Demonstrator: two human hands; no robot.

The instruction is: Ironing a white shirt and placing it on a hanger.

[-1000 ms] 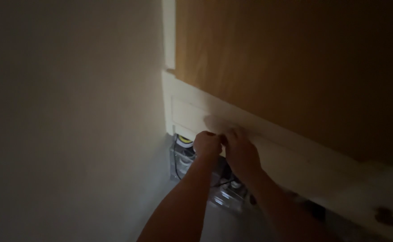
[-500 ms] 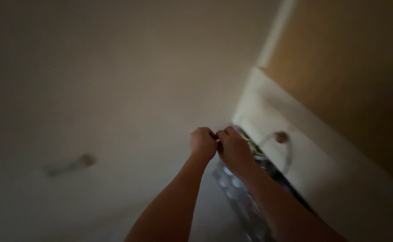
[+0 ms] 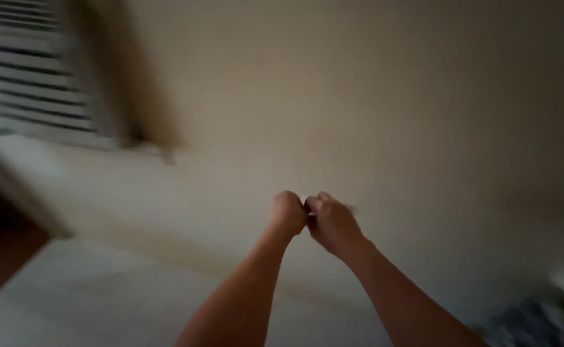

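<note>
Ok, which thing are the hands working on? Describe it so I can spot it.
Start at the plain beige wall right of the slatted window blind. In front of it the left hand and right hand meet, fists closed. Pinched between them is a small pale scrap, too blurred to identify, the only thing they hold.

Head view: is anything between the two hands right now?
In the head view, the left hand and right hand meet knuckle to knuckle; a small pale bit shows between their fingertips, too blurred to identify.

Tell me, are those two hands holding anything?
Something small and pale seems pinched between the left hand and right hand; too blurred to identify.
</note>
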